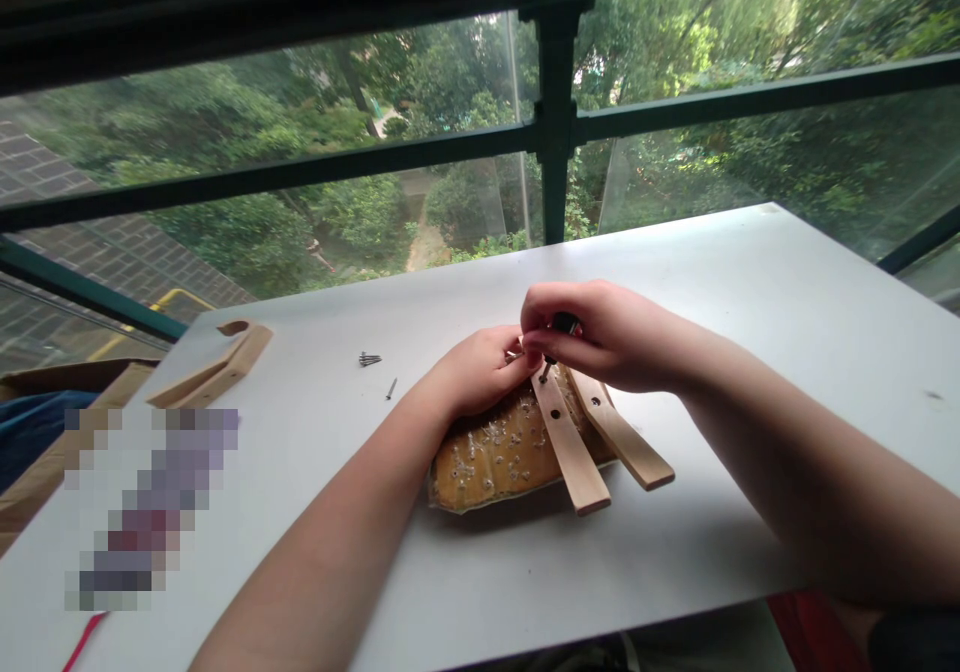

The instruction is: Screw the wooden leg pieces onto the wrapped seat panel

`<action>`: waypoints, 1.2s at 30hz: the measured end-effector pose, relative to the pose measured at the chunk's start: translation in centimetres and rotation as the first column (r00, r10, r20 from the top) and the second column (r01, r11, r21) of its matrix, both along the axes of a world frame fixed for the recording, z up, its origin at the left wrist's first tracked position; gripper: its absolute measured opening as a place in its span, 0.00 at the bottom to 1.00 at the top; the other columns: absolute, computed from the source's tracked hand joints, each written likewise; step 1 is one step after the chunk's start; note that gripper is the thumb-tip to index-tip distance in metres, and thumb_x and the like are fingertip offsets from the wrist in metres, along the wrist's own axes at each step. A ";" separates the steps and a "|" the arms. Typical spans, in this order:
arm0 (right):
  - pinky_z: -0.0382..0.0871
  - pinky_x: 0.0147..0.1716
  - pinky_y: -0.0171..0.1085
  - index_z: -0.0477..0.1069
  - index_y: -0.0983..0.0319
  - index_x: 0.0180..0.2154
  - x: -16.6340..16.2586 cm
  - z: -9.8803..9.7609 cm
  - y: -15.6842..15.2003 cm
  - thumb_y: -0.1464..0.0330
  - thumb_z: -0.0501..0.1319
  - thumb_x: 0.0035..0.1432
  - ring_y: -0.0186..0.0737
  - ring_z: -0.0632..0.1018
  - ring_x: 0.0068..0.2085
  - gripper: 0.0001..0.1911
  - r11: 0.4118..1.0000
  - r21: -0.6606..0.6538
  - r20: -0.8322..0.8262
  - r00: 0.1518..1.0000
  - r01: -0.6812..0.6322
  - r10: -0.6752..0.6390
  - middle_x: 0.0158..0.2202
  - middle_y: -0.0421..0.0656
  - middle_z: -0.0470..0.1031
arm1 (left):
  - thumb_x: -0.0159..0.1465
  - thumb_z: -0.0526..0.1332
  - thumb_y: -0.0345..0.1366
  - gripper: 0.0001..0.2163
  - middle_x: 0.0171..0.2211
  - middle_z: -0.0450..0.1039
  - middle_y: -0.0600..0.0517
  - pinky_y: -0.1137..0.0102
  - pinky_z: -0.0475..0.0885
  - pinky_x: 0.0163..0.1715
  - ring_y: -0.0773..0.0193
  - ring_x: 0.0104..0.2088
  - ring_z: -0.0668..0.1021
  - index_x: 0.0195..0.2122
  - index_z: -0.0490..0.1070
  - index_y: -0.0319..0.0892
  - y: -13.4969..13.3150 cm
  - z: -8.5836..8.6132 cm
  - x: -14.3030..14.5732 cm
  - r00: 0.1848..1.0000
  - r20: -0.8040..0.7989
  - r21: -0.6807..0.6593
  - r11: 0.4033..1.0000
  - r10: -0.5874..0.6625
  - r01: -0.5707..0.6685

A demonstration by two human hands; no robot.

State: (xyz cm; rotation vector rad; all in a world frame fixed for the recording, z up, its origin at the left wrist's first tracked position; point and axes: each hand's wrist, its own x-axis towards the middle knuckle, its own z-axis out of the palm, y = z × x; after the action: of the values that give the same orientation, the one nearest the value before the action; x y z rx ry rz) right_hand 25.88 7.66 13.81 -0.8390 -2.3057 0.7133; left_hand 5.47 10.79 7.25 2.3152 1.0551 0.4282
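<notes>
My right hand (615, 337) is wrapped around the black handle of a screwdriver (564, 324). The screwdriver's shaft points down at a screw near the upper end of a pale wooden piece (574, 452). At that same end, my left hand (484, 367) pinches the piece, its fingertips partly hidden by the right hand. Beneath lies a brown board (487, 462) covered in clear film, its surface dotted with small pits. A second wooden piece (626, 437) rests on the board to the right, with a screw in its hole.
Several loose screws (369, 359) and a single screw (391, 389) lie left of my hands on the white table (450, 602). Curved wooden pieces (217, 372) sit at its left edge, near a blurred-out item (161, 502). Windows (337, 182) border the far side.
</notes>
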 end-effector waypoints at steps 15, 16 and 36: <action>0.63 0.34 0.36 0.64 0.62 0.33 -0.3 -0.4 0.7 0.68 0.55 0.65 0.35 0.72 0.31 0.06 0.990 -0.142 -0.158 0.987 -0.021 -0.002 0.28 0.40 0.73 | 0.69 0.52 0.49 0.18 0.34 0.77 0.51 0.66 0.70 0.41 0.61 0.35 0.77 0.42 0.74 0.41 -0.3 0.5 0.2 0.997 0.066 -0.044 0.998 -0.034 0.036; 0.63 0.34 0.36 0.64 0.62 0.33 -0.3 -0.4 0.7 0.68 0.55 0.65 0.35 0.72 0.31 0.07 0.989 -0.145 -0.162 0.987 -0.022 -0.002 0.28 0.40 0.73 | 0.69 0.52 0.49 0.18 0.34 0.77 0.51 0.66 0.70 0.41 0.61 0.35 0.76 0.42 0.74 0.41 -0.3 0.5 0.2 0.997 0.064 -0.043 0.998 -0.035 0.038; 0.62 0.33 0.35 0.65 0.62 0.34 -0.3 -0.7 0.8 0.66 0.56 0.65 0.35 0.69 0.33 0.07 0.991 -0.131 -0.165 0.986 0.007 -0.029 0.30 0.41 0.71 | 0.69 0.53 0.42 0.13 0.42 0.77 0.50 0.67 0.70 0.41 0.61 0.38 0.77 0.47 0.70 0.42 -0.2 0.3 0.3 0.988 0.142 -0.022 0.998 -0.062 0.066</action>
State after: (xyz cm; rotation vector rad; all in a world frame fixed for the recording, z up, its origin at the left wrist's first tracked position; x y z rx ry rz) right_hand 25.58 8.42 13.06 -0.8239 -2.1189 0.8992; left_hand 5.75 10.56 7.52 2.2518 0.9100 0.5411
